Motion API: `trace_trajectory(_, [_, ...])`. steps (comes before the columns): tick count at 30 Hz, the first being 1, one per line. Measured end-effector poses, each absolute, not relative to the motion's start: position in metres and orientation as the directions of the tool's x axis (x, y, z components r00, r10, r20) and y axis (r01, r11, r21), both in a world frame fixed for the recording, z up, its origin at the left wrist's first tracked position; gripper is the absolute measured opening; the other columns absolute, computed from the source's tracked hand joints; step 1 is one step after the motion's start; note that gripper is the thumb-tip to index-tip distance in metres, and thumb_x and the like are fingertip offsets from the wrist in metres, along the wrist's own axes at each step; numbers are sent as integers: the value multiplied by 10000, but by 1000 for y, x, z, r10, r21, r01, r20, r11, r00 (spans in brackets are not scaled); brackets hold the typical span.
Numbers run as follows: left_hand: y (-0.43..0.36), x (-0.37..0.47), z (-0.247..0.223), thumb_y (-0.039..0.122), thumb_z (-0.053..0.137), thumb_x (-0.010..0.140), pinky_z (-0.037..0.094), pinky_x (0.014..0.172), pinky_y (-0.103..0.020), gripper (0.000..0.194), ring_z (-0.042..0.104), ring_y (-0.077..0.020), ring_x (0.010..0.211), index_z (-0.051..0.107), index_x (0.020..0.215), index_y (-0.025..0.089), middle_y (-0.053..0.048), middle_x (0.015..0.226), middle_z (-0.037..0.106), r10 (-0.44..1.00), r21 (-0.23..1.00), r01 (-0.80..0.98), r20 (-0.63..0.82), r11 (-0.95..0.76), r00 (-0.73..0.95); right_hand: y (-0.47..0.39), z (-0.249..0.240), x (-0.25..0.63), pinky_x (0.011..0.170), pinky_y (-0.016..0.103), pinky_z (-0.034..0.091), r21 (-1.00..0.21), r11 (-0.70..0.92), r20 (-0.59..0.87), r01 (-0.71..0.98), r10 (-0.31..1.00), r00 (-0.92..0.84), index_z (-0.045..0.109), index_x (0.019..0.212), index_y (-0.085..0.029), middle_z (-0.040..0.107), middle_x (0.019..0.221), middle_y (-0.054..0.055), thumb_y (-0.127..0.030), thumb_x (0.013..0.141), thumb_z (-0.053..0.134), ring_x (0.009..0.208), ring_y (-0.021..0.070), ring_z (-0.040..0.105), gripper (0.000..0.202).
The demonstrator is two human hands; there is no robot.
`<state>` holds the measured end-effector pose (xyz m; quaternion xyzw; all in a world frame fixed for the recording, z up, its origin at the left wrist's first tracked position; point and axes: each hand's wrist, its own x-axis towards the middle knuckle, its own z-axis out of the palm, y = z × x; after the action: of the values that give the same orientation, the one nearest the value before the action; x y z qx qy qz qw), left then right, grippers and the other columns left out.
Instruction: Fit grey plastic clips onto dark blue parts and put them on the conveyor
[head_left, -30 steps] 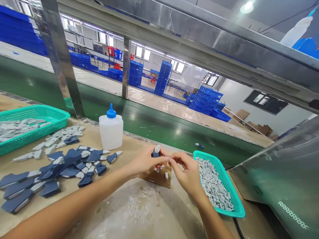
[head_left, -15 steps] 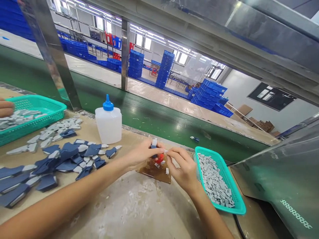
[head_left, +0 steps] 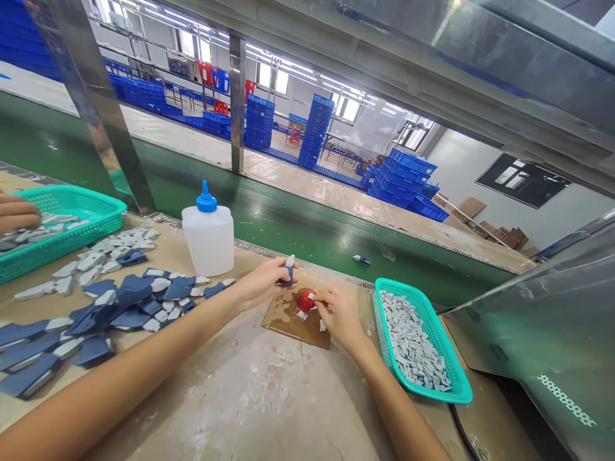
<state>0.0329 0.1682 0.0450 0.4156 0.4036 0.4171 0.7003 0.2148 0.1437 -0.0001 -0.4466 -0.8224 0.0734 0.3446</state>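
My left hand [head_left: 262, 285] grips a small dark blue and pale grey plastic part [head_left: 287, 274], its grey end pointing up. Lower and to the right, my right hand [head_left: 340, 315] pinches a small whitish plastic piece [head_left: 312, 296] against a red, rounded, wet-looking object [head_left: 303, 302]. That red object rests on a wet brown board [head_left: 283, 328]. A few more small pale pieces, one a white piece [head_left: 322, 326], lie on the board beside it. My right fingertips partly cover the piece they hold.
A green basket [head_left: 464, 384] of small grey pieces stands at right. A white squeeze bottle [head_left: 209, 240] and a pile of blue-grey parts [head_left: 132, 291] are at left. Another person's hand [head_left: 16, 213] is over the left basket [head_left: 108, 219]. Behind runs a green conveyor belt [head_left: 283, 227].
My hands have moved apart: the left back leftward with the blue-grey part, the right down to the red object with its small piece. A part on the belt has shifted left.
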Motion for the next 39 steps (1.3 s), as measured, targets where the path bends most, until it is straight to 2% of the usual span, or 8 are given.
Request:
trace_trajectory(8, [170,31,44,174,645,542,374,748,-303,308,518,-126,751,538,831,175,18,776,546,943,958,-169,-179,232,280,143,2,214,608,248,455,-413,601,506,684,776,-377,638,728,-144,602,707,52,-11,749,432,661,154,555,246])
trace_trajectory(15, [167,35,41,143,665,505,384,801,-319,275,546,-153,791,565,761,151,-7,767,609,924,968,-174,-104,179,368,135,26,208,625,256,476,-726,508,534,463,841,-85,656,726,-195,639,747,25,-141,733,541,709,158,580,127])
trace_trajectory(18, [162,38,42,151,661,512,396,786,-308,259,551,-157,791,583,759,151,-15,784,621,912,976,-166,-61,139,407,133,31,204,660,267,488,-788,494,517,369,855,-41,666,764,-197,642,788,33,-168,729,550,753,162,586,125])
trace_trajectory(25, [157,42,43,134,681,508,413,701,-267,274,550,-135,727,604,771,147,-12,755,619,919,967,-182,-95,176,382,133,30,203,607,257,467,-662,604,607,443,779,-155,670,757,-189,615,722,28,-138,733,537,658,140,560,144])
trace_trajectory(30, [150,46,45,135,699,535,421,755,-278,438,576,-142,776,578,956,157,-28,823,639,894,911,-301,-135,281,427,131,29,202,668,289,474,-654,657,623,375,749,-225,625,822,-188,585,795,41,-147,738,533,735,157,558,131])
trace_trajectory(34, [144,56,42,208,625,661,418,806,-285,425,572,-154,873,515,1069,160,-70,948,628,899,853,-412,-134,319,418,127,31,198,709,292,469,-549,705,663,450,695,-279,609,853,-180,568,831,55,-137,765,505,776,158,545,143])
trace_trajectory(36, [150,59,39,217,537,726,429,807,-302,406,574,-158,872,465,1119,148,-97,981,618,920,910,-339,-102,240,378,128,38,204,707,287,471,-491,721,674,489,670,-311,612,877,-184,561,833,54,-143,779,483,774,154,542,167])
trace_trajectory(39, [177,55,36,176,414,776,420,841,-351,462,574,-180,901,346,1232,166,-114,1051,589,960,974,179,86,-137,265,137,53,237,656,280,483,-476,648,657,595,711,-248,573,1004,-190,561,857,52,-189,769,495,731,153,543,248])
